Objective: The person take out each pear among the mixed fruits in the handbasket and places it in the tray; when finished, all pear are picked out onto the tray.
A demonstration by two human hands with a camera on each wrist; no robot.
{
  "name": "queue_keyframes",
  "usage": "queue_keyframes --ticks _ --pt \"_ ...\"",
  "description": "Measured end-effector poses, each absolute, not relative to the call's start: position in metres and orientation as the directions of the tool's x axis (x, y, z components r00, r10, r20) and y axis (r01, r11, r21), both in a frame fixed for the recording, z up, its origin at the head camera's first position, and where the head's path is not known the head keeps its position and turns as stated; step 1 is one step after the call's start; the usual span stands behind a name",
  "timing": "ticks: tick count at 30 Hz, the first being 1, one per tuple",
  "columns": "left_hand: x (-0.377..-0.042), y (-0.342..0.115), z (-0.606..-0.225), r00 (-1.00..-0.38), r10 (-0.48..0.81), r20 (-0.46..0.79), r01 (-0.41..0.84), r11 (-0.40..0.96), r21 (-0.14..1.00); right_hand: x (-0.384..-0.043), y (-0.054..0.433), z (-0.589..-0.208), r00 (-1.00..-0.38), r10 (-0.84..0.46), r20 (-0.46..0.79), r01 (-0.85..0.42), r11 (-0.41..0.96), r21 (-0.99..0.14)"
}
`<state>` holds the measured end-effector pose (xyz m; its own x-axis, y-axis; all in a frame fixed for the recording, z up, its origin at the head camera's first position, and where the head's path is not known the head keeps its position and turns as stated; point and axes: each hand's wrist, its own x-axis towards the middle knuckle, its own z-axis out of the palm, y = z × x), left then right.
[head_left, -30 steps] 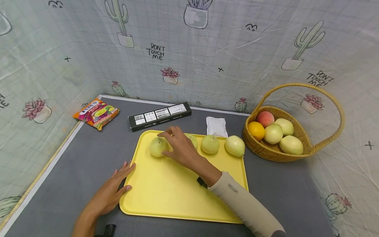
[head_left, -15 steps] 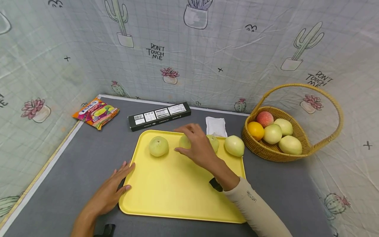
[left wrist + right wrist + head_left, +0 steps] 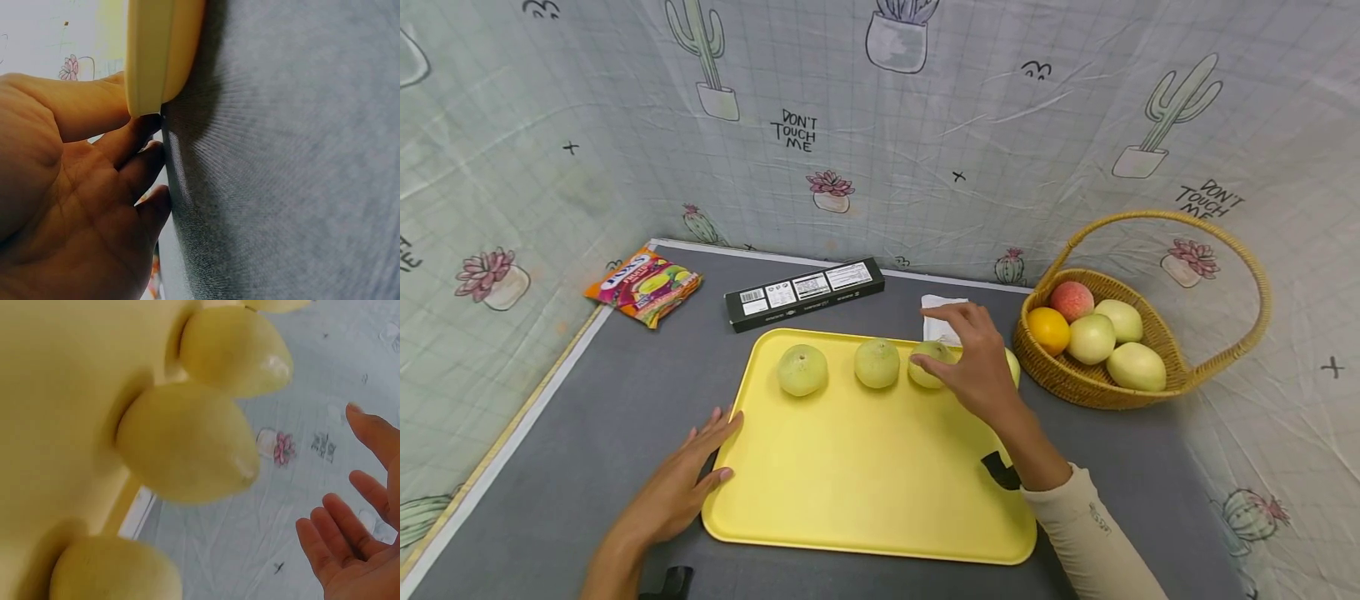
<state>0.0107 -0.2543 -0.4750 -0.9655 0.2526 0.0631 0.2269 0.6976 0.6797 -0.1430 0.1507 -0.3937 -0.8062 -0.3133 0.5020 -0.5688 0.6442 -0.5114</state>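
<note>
A yellow tray (image 3: 865,492) lies on the grey table with a row of pale green, rounded fruits along its far side. Leftmost is one fruit (image 3: 802,370), then a wider gap before the second fruit (image 3: 877,363). Over the tray's far right part, my right hand (image 3: 973,367) hovers with spread, slightly bent fingers and holds nothing. It partly covers the third fruit (image 3: 928,379) and most of the rightmost one (image 3: 1013,367). The right wrist view shows the hand (image 3: 356,531) apart from the fruits. My left hand (image 3: 677,483) touches the tray's left edge, thumb (image 3: 94,106) against the rim.
Right of the tray stands a wicker basket (image 3: 1097,400) with a tall handle, holding a peach, an orange and several pale fruits. Behind the tray lie a black box (image 3: 805,293) and a white packet (image 3: 940,325). An orange-purple snack bag (image 3: 646,286) is at the far left.
My right hand has moved right along the row, from the leftmost fruit past the second to the third and fourth. My left hand stays at the tray's edge.
</note>
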Motion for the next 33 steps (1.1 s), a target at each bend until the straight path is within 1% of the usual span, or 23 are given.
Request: queue_keyframes --ticks 8,11,16,24,33 --pt "0.011 -0.254 -0.476 -0.96 0.26 0.099 0.258 0.698 0.668 -0.144 0.189 -0.394 -0.84 -0.213 0.499 -0.491 0.689 -0.532" --pt "0.011 -0.254 -0.476 -0.961 0.262 0.091 0.253 0.693 0.675 -0.145 0.202 -0.395 -0.848 -0.179 0.499 -0.467 0.697 -0.544" --pt "0.011 -0.254 -0.475 -0.967 0.25 0.046 0.212 0.694 0.688 -0.147 0.225 -0.398 -0.844 -0.125 0.522 -0.442 0.713 -0.545" --pt "0.011 -0.255 -0.474 -0.97 0.242 0.018 0.185 0.69 0.7 -0.148 0.257 -0.404 -0.837 -0.039 0.545 -0.386 0.748 -0.54" --pt "0.009 -0.256 -0.473 -0.972 0.235 -0.023 0.15 0.692 0.706 -0.149 0.288 -0.411 -0.839 0.077 0.539 -0.275 0.795 -0.541"
